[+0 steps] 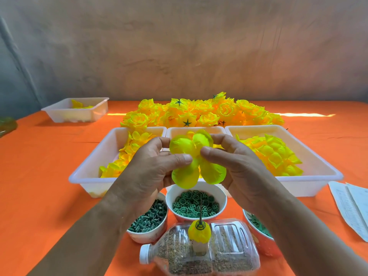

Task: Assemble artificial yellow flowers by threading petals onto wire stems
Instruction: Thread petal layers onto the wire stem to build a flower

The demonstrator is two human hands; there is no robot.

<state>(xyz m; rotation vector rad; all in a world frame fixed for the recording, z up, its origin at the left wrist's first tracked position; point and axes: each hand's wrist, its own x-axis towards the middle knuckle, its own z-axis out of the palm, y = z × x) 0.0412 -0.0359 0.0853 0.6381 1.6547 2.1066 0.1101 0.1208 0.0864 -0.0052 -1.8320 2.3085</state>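
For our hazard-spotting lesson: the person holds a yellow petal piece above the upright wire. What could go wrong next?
The tip of the wire stem points up below the left hand and right hand; pushing down might prick a finger. Both thumbs pinch the petal piece at its centre; it may tear. The bottle holding that stem lies on its side and could roll.

I see left hand (151,166) and right hand (237,166) pinching a yellow petal layer (196,158). Below it stands a wire stem (200,211) on a lying bottle (199,248).
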